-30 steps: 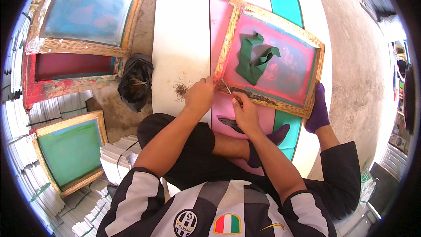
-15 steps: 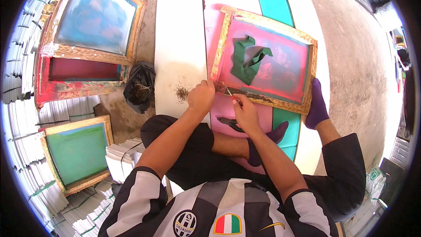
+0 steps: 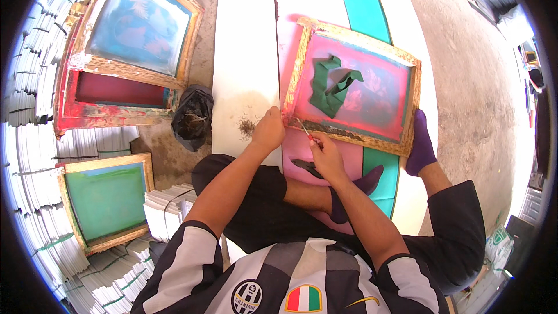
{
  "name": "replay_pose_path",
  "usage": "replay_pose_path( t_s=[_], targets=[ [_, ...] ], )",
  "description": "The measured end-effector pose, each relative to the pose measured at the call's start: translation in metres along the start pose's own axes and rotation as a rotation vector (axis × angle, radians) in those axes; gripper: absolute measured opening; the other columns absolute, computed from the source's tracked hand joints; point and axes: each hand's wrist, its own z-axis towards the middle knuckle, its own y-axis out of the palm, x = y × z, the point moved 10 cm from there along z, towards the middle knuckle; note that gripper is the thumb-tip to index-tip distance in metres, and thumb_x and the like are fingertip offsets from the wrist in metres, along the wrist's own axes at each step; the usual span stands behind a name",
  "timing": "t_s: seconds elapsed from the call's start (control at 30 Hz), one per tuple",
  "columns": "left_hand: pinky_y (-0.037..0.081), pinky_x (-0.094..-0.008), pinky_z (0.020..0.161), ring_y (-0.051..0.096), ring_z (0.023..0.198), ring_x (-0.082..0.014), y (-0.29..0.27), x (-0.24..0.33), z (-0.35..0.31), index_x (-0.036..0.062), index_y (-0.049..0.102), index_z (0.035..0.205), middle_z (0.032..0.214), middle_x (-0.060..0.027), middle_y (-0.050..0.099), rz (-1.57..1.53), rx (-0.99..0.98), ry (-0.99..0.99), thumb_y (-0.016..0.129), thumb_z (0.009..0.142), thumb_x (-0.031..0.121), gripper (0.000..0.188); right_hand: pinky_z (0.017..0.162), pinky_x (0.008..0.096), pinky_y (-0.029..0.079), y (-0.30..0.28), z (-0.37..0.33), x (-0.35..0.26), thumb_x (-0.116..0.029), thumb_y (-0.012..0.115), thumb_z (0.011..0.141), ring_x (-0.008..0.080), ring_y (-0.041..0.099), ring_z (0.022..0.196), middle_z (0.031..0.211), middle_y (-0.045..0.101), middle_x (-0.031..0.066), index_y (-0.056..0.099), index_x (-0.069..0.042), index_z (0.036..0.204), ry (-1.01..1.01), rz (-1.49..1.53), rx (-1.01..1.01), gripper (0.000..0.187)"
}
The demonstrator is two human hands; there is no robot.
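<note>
A wood-framed printing screen [image 3: 360,138] with pink-stained mesh lies tilted on the board in front of me. My left hand [image 3: 269,130] is closed at its near left corner, the fingertips mostly hidden. In my right hand [image 3: 327,158] is a screwdriver with a red handle [image 3: 308,135]; its thin metal tip meets the near rail close to that corner. Along this rail runs a dark, rough strip. A crumpled green cloth [image 3: 330,94] rests on the mesh. Dark-handled pliers [image 3: 306,167] lie just below my right hand. Beside my left hand sits a small heap of thin dark bits [image 3: 246,128].
My socked foot [image 3: 419,144] is against the screen's right side. A black plastic bag [image 3: 192,117] stands left of the board. Farther left are a blue screen [image 3: 138,23], a red-framed one [image 3: 120,114], a green one [image 3: 106,202] and bundled white paper stacks [image 3: 68,254].
The whole view has shifted slightly, so the board and screens appear lower and more to the right. Both hands keep nearly the same places at the screen's corner, the screwdriver still on the rail.
</note>
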Motion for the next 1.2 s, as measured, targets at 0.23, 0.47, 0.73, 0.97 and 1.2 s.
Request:
replay_pose_path(
  t_s=[0.23, 0.47, 0.73, 0.97, 1.2],
  targets=[
    [0.050, -0.0566, 0.083, 0.064, 0.094, -0.0503, 0.005, -0.021, 0.005, -0.0038, 0.051, 0.106, 0.095, -0.0320, 0.065, -0.280, -0.042, -0.015, 0.049, 0.103, 0.015, 0.019, 0.090, 0.0459, 0.053, 0.004, 0.001, 0.005, -0.024, 0.062, 0.099, 0.0376, 0.070, 0.104, 0.112, 0.073, 0.0204, 0.065, -0.009, 0.126, 0.018, 0.003, -0.013, 0.031],
    [0.051, -0.0537, 0.081, 0.066, 0.091, -0.0481, 0.019, -0.043, 0.009, -0.0010, 0.055, 0.106, 0.091, -0.0286, 0.068, -0.415, -0.081, -0.140, 0.053, 0.103, 0.019, 0.020, 0.091, 0.0469, 0.053, 0.006, 0.001, -0.012, -0.019, 0.064, 0.095, 0.0402, 0.069, 0.104, 0.111, 0.072, 0.0224, 0.064, -0.010, 0.131, -0.083, -0.056, 0.002, 0.037],
    [0.052, -0.0475, 0.075, 0.068, 0.085, -0.0416, 0.003, -0.032, 0.013, -0.0004, 0.057, 0.102, 0.086, -0.0246, 0.066, -0.403, -0.068, -0.053, 0.055, 0.103, 0.022, 0.023, 0.093, 0.0486, 0.052, 0.015, 0.014, -0.044, -0.016, 0.064, 0.093, 0.0405, 0.066, 0.108, 0.115, 0.070, 0.0222, 0.063, -0.009, 0.133, -0.226, -0.197, 0.006, 0.040],
    [0.052, -0.0520, 0.079, 0.067, 0.088, -0.0443, -0.017, -0.004, 0.010, 0.0011, 0.059, 0.101, 0.096, -0.0248, 0.067, -0.240, -0.014, -0.002, 0.061, 0.098, 0.023, 0.022, 0.093, 0.0473, 0.052, 0.016, 0.021, -0.035, -0.017, 0.065, 0.094, 0.0404, 0.067, 0.107, 0.115, 0.070, 0.0216, 0.064, -0.009, 0.134, -0.183, -0.131, 0.019, 0.041],
    [0.056, -0.0514, 0.076, 0.069, 0.089, -0.0433, -0.016, 0.007, 0.004, 0.0019, 0.058, 0.105, 0.104, -0.0228, 0.065, -0.034, -0.041, -0.029, 0.060, 0.097, 0.017, 0.017, 0.091, 0.0419, 0.052, 0.014, 0.021, -0.037, -0.015, 0.066, 0.096, 0.0354, 0.069, 0.104, 0.116, 0.071, 0.0212, 0.064, -0.008, 0.135, -0.205, -0.182, 0.023, 0.040]
  ],
)
